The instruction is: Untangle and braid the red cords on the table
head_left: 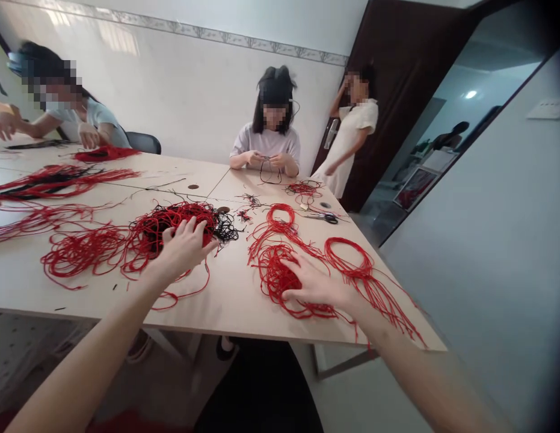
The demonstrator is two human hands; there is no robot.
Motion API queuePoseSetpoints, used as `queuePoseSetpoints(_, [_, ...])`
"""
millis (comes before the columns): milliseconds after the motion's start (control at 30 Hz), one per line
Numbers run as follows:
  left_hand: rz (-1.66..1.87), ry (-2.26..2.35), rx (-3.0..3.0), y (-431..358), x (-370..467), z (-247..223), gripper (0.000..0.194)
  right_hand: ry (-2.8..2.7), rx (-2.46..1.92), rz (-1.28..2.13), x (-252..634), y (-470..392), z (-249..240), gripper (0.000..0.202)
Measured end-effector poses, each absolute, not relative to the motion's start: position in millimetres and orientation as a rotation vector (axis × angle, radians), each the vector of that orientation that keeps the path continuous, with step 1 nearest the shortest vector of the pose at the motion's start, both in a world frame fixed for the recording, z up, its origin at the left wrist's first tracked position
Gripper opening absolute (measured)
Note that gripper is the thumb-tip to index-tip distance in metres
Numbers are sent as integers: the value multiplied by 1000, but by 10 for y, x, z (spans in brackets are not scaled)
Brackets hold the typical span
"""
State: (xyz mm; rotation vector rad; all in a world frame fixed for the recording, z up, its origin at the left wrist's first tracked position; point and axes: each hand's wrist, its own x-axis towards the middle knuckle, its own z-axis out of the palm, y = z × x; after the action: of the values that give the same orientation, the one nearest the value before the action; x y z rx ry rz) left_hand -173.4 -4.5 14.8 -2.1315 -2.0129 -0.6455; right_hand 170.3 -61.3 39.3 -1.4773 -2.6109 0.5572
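As a co-worker (101, 120) sits between ten and eleven o'clock with one hand at a bundle of red cords (112, 154), a looser tangle of red cord (83, 249) lies nearer, at ten, on the pale tabletop (230, 300). At eleven, the wearer's left hand (186, 242) spreads wide over a heap of red and black cord (144, 245), gripping nothing visible, its parted fingers apparently spanning the loose strands; whether they touch is unclear. At twelve, a second co-worker (270, 135) holds a dark cord (267, 158) in both hands, likely raised for a closer view. Just past twelve, a small red coil (284, 227) sits beyond a mound of red cord (273, 276); the wearer's right hand (313, 281) meets the mound's right side, thumb and fingers wide apart, seemingly to steady it. Toward one, black-handled scissors (330, 219) lie aside, perhaps to leave reaching room, and a larger red coil (358, 278) is looped, presumably against tangling.
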Motion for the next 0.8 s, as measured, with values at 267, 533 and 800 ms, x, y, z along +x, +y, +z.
queuePoseSetpoints(267, [-627, -2115, -2123, 525, -1717, -220, 67, -2458, -1594, 371, 1454, -578, -207, 80])
queuePoseSetpoints(533, [-963, -2021, -2356, 350, -1186, -4, 58, -2207, -1421, 303, 1478, -559, -254, 34])
queuePoseSetpoints(800, [-1456, -1523, -3315, 288, -54, 143, 36, -2053, -1271, 397, 1648, -181, 553, 31])
